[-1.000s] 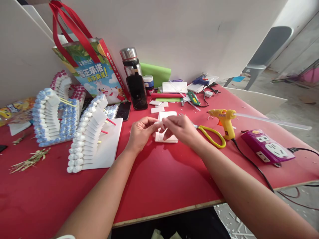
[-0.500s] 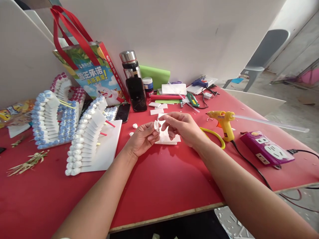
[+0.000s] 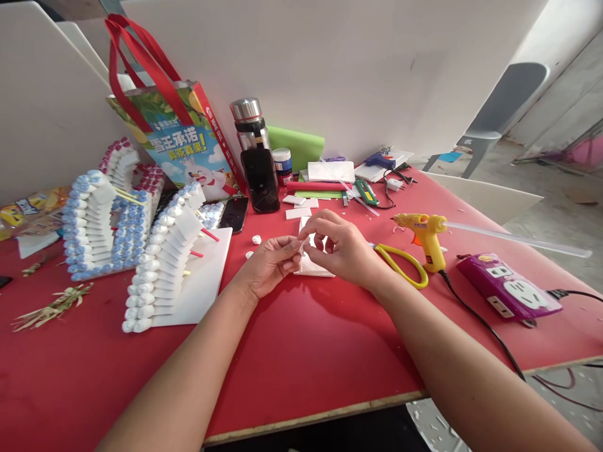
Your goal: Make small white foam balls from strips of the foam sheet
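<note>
My left hand (image 3: 272,262) pinches a small curled piece of white tissue paper (image 3: 302,247) between thumb and fingers. Meeting it from the right, my right hand (image 3: 346,248) has its fingertips closed at the same piece, which they largely hide. Below both hands lies a stack of white tissue sheets (image 3: 311,271), partly covered by the right hand. Two small white paper balls rest on the table just left of it, the farther ball (image 3: 256,240) in plain view. Further left stands a curved white foam-board model (image 3: 164,267) edged with rows of similar white balls.
On the right of the red table (image 3: 301,364) are yellow-handled scissors (image 3: 402,267), a yellow glue gun (image 3: 426,238) with its cord, and a purple power strip (image 3: 511,285). A blue-edged model (image 3: 94,226), bag (image 3: 188,144), phone (image 3: 260,182) and flask (image 3: 247,113) stand behind.
My right hand has come in to the tissue piece and its fingertips now meet those of my left. The piece's open, cupped end is no longer showing.
</note>
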Motion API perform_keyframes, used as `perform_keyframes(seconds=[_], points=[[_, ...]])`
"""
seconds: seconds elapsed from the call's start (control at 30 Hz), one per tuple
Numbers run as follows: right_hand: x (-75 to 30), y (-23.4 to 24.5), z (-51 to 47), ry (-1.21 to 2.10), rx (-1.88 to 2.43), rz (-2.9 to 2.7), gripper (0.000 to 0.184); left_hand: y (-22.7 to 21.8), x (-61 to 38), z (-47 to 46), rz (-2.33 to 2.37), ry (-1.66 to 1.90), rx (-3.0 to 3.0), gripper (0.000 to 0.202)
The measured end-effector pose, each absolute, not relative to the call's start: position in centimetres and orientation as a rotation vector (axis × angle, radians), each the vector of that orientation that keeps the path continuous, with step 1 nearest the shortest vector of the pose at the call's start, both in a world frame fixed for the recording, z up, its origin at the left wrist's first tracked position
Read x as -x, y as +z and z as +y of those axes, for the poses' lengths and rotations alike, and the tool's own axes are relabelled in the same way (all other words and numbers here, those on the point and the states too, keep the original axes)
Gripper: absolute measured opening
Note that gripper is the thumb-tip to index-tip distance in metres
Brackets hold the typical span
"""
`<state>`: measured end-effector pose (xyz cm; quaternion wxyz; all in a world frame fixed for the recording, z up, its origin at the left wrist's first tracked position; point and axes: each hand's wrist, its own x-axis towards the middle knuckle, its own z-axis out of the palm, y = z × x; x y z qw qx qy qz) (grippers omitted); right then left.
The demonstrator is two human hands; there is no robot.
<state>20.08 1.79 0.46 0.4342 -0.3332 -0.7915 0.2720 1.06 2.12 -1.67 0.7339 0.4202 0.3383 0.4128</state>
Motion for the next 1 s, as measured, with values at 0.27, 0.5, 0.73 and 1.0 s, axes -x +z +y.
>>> perform_keyframes(seconds=[0.27, 0.5, 0.73, 1.0], points=[[-20.9, 0.8, 2.0, 0.675, 0.864, -2.056, 0.006, -1.0, -0.6, 1.9, 0.769, 0.776, -0.892, 0.023], [-21.4, 1.2, 1.9, 0.718, 0.794, -2.155, 0.007, -0.9, 0.0, 2.1, 0.773, 0.662, -0.729, 0.02], [-21.6, 1.5, 1.8, 0.647, 0.751, -2.243, 0.002, -0.7, -0.1, 2.0, 0.799, 0.606, -0.678, 0.02], [-21.9, 1.4, 2.0, 0.886, 0.828, -2.073, 0.005, -0.5, 0.1, 2.0, 0.701, 0.573, -0.701, 0.025]])
